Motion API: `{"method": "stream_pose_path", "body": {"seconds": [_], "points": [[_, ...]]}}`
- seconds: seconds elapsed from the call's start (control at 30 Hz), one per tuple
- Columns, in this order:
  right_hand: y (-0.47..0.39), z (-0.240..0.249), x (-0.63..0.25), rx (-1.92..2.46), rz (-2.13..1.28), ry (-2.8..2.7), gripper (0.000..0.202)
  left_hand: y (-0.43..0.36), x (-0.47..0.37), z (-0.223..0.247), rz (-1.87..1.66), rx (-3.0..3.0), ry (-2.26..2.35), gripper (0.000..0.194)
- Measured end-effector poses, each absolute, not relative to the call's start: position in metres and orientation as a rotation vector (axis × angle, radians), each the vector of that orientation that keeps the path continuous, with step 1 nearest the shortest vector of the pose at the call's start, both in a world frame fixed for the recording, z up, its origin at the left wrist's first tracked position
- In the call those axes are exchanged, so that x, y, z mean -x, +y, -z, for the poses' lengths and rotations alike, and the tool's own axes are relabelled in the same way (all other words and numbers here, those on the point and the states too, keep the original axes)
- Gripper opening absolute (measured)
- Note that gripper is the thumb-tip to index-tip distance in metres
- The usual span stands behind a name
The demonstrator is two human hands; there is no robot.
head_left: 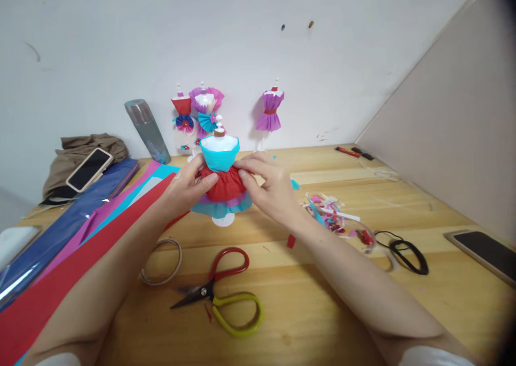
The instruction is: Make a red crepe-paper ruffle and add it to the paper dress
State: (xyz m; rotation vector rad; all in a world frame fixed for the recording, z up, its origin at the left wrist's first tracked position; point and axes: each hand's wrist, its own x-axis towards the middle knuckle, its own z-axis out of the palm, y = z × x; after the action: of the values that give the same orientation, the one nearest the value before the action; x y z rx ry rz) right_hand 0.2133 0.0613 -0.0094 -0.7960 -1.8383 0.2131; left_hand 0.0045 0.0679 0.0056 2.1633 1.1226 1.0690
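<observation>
A small white dress form stands upright on its round base (223, 220), wearing a turquoise paper bodice (220, 155) and a layered skirt. The skirt's top layer is gathered red paper (222, 186), with pink and blue layers showing below it. My left hand (189, 183) pinches the red layer at its left side, thumb in front. On the right side of the waist, my right hand (268, 183) grips the same red layer between thumb and fingers.
Open scissors (207, 291) and a ring of tape (179, 264) lie nearest. Coloured paper strips (116, 231), a phone (89, 169) and a bottle (148, 132) are left; paper scraps (332, 215), a black cord (409, 256) and another phone (486, 253) right. Dressed forms (270, 113) stand behind.
</observation>
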Motion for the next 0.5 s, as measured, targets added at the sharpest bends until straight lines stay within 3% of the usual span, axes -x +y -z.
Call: {"method": "stream_pose_path", "body": {"seconds": [0.5], "points": [[0.068, -0.004, -0.228, 0.828, -0.331, -1.725, 0.023, 0.07, 0.007, -0.003, -1.0, -2.062, 1.049, 0.041]]}}
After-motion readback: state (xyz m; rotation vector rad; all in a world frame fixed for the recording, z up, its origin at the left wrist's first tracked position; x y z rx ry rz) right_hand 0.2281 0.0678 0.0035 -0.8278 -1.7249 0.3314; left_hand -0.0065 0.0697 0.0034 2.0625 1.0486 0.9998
